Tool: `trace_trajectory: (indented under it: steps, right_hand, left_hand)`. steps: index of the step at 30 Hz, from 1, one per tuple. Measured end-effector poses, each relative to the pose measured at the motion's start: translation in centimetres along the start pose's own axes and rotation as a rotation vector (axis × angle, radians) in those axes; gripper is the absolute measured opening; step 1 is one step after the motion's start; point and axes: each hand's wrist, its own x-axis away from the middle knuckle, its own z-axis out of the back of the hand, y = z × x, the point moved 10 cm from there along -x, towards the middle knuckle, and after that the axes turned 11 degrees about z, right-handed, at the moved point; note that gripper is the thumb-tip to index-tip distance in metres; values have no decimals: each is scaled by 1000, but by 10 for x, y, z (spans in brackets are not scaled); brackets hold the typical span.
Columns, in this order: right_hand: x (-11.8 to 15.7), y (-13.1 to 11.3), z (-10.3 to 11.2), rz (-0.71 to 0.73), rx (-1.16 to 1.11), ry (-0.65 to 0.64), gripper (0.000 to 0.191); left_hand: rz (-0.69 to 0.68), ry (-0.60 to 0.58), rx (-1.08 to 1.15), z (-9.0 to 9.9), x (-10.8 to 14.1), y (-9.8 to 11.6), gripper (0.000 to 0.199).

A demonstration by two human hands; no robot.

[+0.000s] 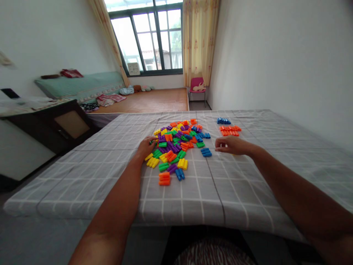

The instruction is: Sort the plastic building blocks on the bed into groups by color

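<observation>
A heap of ribbed plastic building pieces (172, 146) in orange, yellow, green, purple and blue lies on the cloth. My left hand (147, 146) is at the heap's left edge, its fingers curled round a dark green plastic piece (152, 142) that they partly cover. To the right of the heap, my right hand (229, 145) hovers low over the cloth. Its fingers are bent, with a gap to the thumb and nothing visible between them. A sliver of yellow shows under this hand. Just beyond it lie a row of orange pieces (230, 130) and a row of blue pieces (223, 120).
A grey checked cloth (110, 176) covers the table. Single pieces lie near the heap, including a blue piece (206, 152) and an orange piece (164, 179). A dark cabinet (55, 127) is at the left, a bed (154, 99) beyond, and a white wall (289, 66) at the right.
</observation>
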Motion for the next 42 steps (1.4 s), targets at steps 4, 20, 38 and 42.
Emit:
trace_trajectory:
  steps: [4, 20, 38, 42]
  right_hand:
    - [-49, -82, -26, 300, -12, 48, 20]
    - [-137, -103, -33, 332, 198, 249, 34]
    - [-32, -24, 18, 120, -178, 174, 44]
    - [40, 89, 64, -236, -215, 305, 57]
  left_hand:
    - [-7, 37, 15, 3, 2, 6, 34]
    - [35, 33, 50, 1, 2, 3, 36]
    - [2, 14, -7, 2, -2, -1, 30]
    - [6, 16, -3, 4, -3, -3, 29]
